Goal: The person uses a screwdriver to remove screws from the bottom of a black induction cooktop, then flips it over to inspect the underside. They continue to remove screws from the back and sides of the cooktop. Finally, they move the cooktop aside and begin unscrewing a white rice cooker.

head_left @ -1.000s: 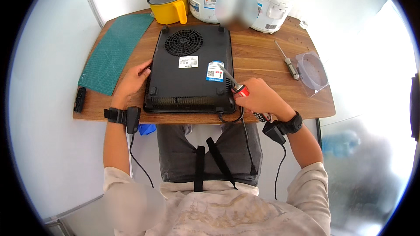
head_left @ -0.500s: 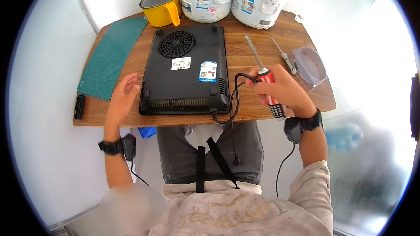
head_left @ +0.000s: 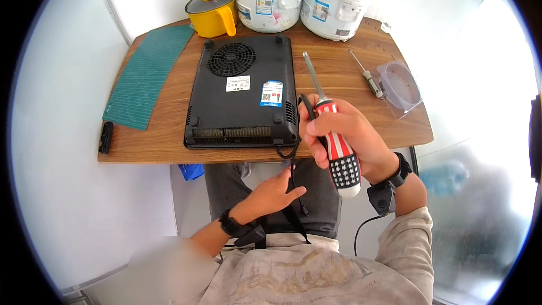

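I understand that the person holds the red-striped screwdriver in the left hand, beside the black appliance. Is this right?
Not the left hand: the head view shows the right hand holding the red-striped screwdriver, beside the black appliance.

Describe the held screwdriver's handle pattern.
The handle: red and white stripes, white stars on black; best in the head view.

My left hand [head_left: 276,194] has gone from the hotplate's [head_left: 237,107] side to over my lap, at the cord [head_left: 292,161]; my right hand [head_left: 361,138] has drawn the screwdriver [head_left: 339,146] from above the hotplate to its right.
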A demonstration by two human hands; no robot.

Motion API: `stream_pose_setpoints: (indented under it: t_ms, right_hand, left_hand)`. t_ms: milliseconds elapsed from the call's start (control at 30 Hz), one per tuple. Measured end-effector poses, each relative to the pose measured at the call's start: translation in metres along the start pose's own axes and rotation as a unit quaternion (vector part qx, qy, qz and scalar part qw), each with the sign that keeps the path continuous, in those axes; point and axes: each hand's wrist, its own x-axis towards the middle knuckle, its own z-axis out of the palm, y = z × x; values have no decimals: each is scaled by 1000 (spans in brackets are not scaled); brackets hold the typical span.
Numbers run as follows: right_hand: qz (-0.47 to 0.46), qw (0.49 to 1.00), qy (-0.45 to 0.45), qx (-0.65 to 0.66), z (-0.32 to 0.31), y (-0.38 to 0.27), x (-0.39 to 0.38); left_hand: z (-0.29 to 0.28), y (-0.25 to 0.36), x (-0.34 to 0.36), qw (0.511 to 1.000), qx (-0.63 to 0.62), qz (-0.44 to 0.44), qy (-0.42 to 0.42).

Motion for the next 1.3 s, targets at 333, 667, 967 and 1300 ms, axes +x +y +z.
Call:
stream_pose_setpoints:
  t_ms: [333,667,967,1300]
  right_hand:
    - [-51,992,75,-86,-36,-8,-12]
    - [-127,795,251,-538,-100,12,-17]
    - [-86,953,147,-251,-86,-17,-40]
    - [-145,907,68,-390,-65,1,18]
  left_hand:
    - [-45,31,-30,977,-28,20,-209]
    - [-188,59,-81,946,284,85,-128]
    - [-305,48,-56,938,234,35,255]
    - [-339,-20,26,919,75,-144,360]
